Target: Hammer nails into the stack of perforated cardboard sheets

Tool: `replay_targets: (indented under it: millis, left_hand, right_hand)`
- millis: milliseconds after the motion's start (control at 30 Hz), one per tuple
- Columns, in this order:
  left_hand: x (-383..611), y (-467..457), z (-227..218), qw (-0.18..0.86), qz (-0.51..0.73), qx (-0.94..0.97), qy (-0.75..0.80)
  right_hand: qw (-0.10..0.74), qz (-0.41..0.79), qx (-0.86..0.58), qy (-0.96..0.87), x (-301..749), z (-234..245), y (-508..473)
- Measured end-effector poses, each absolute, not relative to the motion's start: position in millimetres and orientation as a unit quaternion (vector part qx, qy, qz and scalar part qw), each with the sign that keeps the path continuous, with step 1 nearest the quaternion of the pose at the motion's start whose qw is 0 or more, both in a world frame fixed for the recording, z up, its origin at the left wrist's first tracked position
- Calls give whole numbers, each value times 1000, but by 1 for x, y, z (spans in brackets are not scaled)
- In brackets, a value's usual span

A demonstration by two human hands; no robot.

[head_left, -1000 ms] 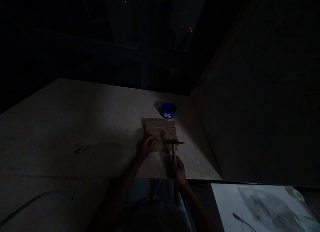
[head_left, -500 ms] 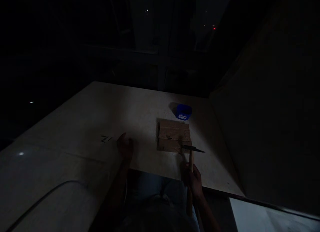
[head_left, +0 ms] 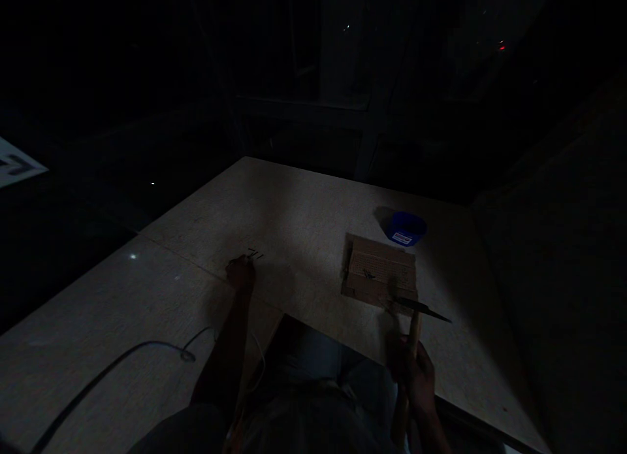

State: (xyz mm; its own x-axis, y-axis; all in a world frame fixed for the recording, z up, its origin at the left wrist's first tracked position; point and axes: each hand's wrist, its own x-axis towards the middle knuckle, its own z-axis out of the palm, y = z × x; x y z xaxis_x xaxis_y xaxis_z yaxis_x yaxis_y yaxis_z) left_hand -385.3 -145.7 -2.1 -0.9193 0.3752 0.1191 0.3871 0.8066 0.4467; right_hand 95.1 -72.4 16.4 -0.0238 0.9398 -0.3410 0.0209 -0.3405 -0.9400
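In my right hand is a hammer, gripped around its wooden handle, its dark head over the near right corner of a cardboard piece. Several small dark nails lie in a cluster on the cardboard. Farther left, my left hand rests low at the table, fingers bunched against a few more loose nails. Dim light hides whether a nail sits between those fingertips.
A blue plastic tub with a white label stands behind the cardboard. A cable curls across the near left of the pale table. A dark panel rises at the right, and the background is nearly black.
My left hand has moved to the loose nails, and its fingers have drawn together. My right hand still holds the hammer beside the cardboard. The view has swung left.
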Motion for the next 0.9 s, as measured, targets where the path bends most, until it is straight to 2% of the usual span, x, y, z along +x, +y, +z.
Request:
replay_targets:
  millis: [367, 900]
  left_hand:
    - [-399, -139, 6, -19, -166, -143, -975]
    - [-400, -162, -10, -5, -263, -229, -937]
  right_hand:
    - [397, 577, -571, -428, 97, 7, -71]
    - [409, 585, -559, -422, 96, 7, -71]
